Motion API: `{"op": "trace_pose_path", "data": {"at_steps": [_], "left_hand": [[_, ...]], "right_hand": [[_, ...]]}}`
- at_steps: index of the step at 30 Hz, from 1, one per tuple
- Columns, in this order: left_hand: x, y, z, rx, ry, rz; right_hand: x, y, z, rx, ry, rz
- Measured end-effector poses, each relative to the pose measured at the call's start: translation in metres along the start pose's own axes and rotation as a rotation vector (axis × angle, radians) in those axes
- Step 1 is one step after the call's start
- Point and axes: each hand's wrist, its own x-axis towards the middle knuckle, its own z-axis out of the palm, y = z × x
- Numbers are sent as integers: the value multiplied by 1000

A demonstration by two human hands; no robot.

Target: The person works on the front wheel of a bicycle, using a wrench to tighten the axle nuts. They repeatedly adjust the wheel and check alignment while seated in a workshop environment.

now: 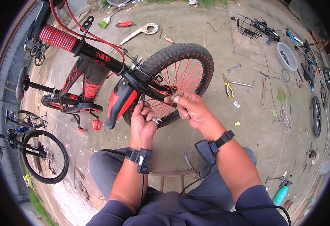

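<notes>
A black and red bicycle (97, 60) leans in front of me, its front wheel (172, 52) with red spokes turned toward me. My left hand (142, 124) is closed around a small metal wrench; one open jaw of the wrench (156, 120) sticks out beside the palm. That hand is just below the fork and right of the red and black front mudguard (121, 103). My right hand (193, 109) is pinched at the lower end of the black fork (155, 92), by the wheel hub. Whatever lies between its fingertips is hidden.
Yellow-handled pliers (228, 86), a socket wrench (244, 84) and several spanners lie on the concrete to the right. A plastic basin (287, 56) and other bicycles stand farther right. Another bicycle wheel (46, 156) is at left. A teal spray bottle (281, 194) stands at lower right.
</notes>
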Motion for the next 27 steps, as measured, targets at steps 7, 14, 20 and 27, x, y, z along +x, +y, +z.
{"op": "trace_pose_path", "data": {"at_steps": [7, 14, 20, 27], "left_hand": [[4, -2, 4, -86, -5, 24], [6, -4, 8, -162, -1, 19], [9, -4, 8, -151, -5, 29], [9, -3, 7, -131, -17, 42]], "right_hand": [[0, -2, 2, -1, 35, 14], [1, -3, 1, -21, 27, 18], [1, -3, -2, -12, 18, -10], [1, -3, -2, -4, 12, -13]]}}
